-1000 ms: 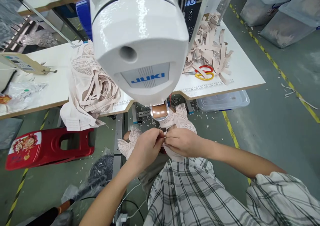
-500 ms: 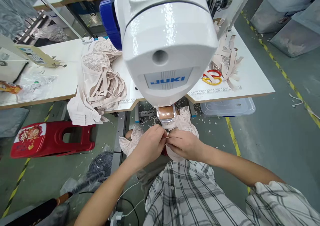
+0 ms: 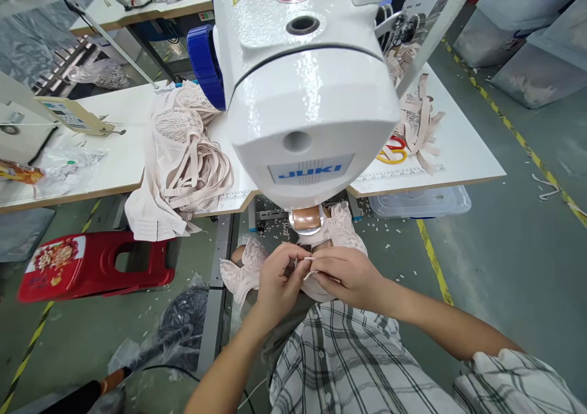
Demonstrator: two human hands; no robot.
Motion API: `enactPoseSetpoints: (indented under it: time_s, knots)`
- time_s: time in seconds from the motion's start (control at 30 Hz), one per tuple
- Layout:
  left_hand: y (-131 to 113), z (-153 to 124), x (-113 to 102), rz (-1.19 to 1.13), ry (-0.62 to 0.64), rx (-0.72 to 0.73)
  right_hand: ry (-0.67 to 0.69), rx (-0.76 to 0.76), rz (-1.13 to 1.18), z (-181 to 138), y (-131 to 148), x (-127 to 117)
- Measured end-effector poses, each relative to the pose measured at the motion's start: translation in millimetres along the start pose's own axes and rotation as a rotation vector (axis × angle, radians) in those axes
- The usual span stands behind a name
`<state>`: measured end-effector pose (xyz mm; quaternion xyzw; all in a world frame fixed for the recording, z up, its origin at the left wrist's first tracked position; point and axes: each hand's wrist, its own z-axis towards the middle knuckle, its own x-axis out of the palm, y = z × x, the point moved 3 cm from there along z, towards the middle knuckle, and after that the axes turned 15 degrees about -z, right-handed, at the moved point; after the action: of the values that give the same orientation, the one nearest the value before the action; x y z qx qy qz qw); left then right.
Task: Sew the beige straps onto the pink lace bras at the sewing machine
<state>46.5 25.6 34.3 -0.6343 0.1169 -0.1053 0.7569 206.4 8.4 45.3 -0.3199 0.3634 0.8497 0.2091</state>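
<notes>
Left hand [image 3: 285, 276] and right hand [image 3: 349, 274] pinched a pale edge [image 3: 310, 274] of the lace garment [image 3: 254, 260] between them, apparently running left to right.

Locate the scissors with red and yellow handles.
In the head view, the scissors with red and yellow handles lie just right of the white sewing machine, on the white tabletop, beside the beige fabric strips.

1 flower-printed red stool [image 3: 97, 268], lower left | dark plastic-wrapped bundle [image 3: 184, 319] on floor [image 3: 481, 249] | orange packet [image 3: 21, 172] beside clear bag [image 3: 73, 168], far left | translucent bins [image 3: 527, 85], upper right | yellow-black tape [image 3: 434, 261]
</notes>
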Motion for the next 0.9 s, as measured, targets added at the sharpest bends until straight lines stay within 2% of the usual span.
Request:
enactPoseSetpoints:
  time_s: [0.07,0.23,0.37,0.43,0.57,0.77,0.9]
  knots:
    - [0,-1,1,0.074,-0.044,0.077,0.028,0.068,0.047,1,-2,1]
    - [8,-2,6,0.079,-0.130,0.175,0.037,0.226,0.122,-1,-6,4]
    - [10,-2,9,0.186,-0.119,0.208,0.157,0.384,0.209,-1,-16,3]
    - [6,-1,8,0.274,-0.101,0.210,0.179,0.450,0.170,4,-23,-4]
    - [-10,4,7,0.378,0.015,0.280,0.250,0.448,0.070,20,-33,-21]
    - [-30,14,4,0.447,0.145,0.311,0.538,0.417,0.301,34,-33,-28]
    - [-31,16,1,0.445,0.145,0.277,0.647,0.468,0.430,32,-37,-28]
